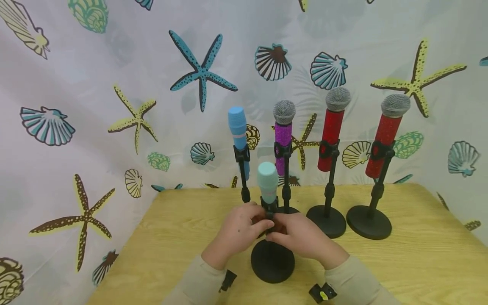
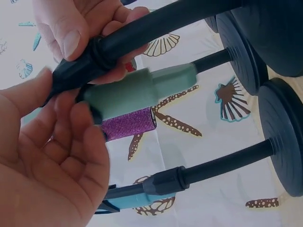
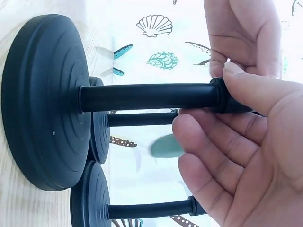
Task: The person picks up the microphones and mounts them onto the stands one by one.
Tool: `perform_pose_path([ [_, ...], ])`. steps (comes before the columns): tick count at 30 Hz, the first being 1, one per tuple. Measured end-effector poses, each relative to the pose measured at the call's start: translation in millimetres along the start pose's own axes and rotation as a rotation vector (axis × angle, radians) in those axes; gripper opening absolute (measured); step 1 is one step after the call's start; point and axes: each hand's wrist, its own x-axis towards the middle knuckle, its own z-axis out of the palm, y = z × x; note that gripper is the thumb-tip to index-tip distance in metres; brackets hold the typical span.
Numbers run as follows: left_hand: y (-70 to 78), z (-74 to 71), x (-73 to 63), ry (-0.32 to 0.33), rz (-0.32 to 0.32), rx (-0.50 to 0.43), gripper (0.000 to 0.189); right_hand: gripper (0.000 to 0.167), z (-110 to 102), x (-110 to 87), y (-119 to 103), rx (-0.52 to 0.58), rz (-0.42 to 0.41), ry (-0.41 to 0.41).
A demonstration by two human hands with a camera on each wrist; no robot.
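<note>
A mint-green microphone (image 1: 268, 180) stands upright in the clip of a black microphone stand (image 1: 272, 262), with its lower end beside the pole. Both hands meet on this stand below the clip. My left hand (image 1: 240, 228) pinches the neck near the clip; in the left wrist view its thumb and index finger (image 2: 66, 106) close on the black part. My right hand (image 1: 301, 233) holds the collar (image 3: 218, 94) at the top of the pole between thumb and fingers, the lower fingers loosely curled. The clip joint is mostly hidden by fingers in the head view.
Behind stand a blue microphone (image 1: 238, 127), a purple microphone (image 1: 283, 135) and two red ones, the nearer-middle red microphone (image 1: 331, 131) and the far-right red microphone (image 1: 386, 131), each on a black stand. The wooden table (image 1: 171, 254) ends at a shell-patterned curtain (image 1: 114, 55).
</note>
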Motion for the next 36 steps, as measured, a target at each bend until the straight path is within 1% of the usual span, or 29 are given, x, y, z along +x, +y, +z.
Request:
perform_pose_path([
  [2,2.3,-1.0,0.8,0.047,0.006,-0.041,0.012,0.016,-0.1,0.1,0.3,0.015,0.0,-0.006],
  [3,4.2,-1.8,1.4,0.081,0.014,-0.063,0.012,0.016,0.1,0.2,0.7,0.019,0.0,-0.008],
  [6,13.1,-5.6,4.8,0.217,0.058,-0.122,0.013,0.016,1.6,0.0,1.7,0.024,0.003,-0.006],
  [7,15.6,-6.9,5.2,0.262,0.075,-0.133,0.013,0.018,3.2,0.2,2.1,0.029,0.003,-0.009],
  [9,20.0,-9.2,6.0,0.331,0.106,-0.132,0.014,0.02,6.4,0.2,2.1,0.041,0.002,-0.013],
  [11,22.4,-10.8,6.2,0.368,0.123,-0.135,0.014,0.021,9.1,0.1,0.8,0.05,0.003,-0.001],
  [13,23.8,-12.0,5.8,0.38,0.127,-0.124,0.014,0.022,11.3,0.8,-1.6,0.024,0.017,0.033],
  [16,24.4,-13.2,6.2,0.38,0.126,-0.13,0.013,0.029,11.6,2.1,-7.5,-0.08,0.067,0.1],
  [18,24.9,-13.8,6.6,0.378,0.121,-0.13,0.014,0.038,10.1,2.2,-11.1,-0.14,0.111,0.121],
  [19,25.0,-13.8,6.8,0.375,0.12,-0.131,0.014,0.041,8.4,1.8,-12.7,-0.151,0.124,0.118],
  [21,25.2,-13.6,6.5,0.368,0.116,-0.136,0.015,0.04,4.2,0.7,-14.4,-0.108,0.112,0.089],
  [23,26.1,-13.3,6.4,0.36,0.112,-0.142,0.015,0.033,-0.8,-1.0,-14.9,-0.022,0.07,0.046],
  [25,26.0,-12.4,6.6,0.361,0.111,-0.14,0.015,0.021,-4.3,-1.8,-14.2,0.053,0.017,0.006],
  [27,25.9,-11.1,7.0,0.363,0.108,-0.135,0.014,0.015,-5.4,-1.7,-13.0,0.097,-0.006,-0.01],
  [28,25.7,-10.5,7.4,0.365,0.107,-0.127,0.014,0.011,-5.1,-1.3,-12.6,0.097,-0.005,-0.004],
  [30,25.6,-9.7,8.3,0.37,0.108,-0.116,0.015,0.009,-3.2,0.2,-11.9,0.093,0.014,0.025],
  [34,26.4,-9.5,8.8,0.372,0.106,-0.123,0.014,0.023,0.1,2.3,-13.3,0.046,0.061,0.086],
  [36,26.5,-9.8,8.9,0.369,0.105,-0.135,0.014,0.022,0.0,2.3,-14.0,0.037,0.058,0.092],
])
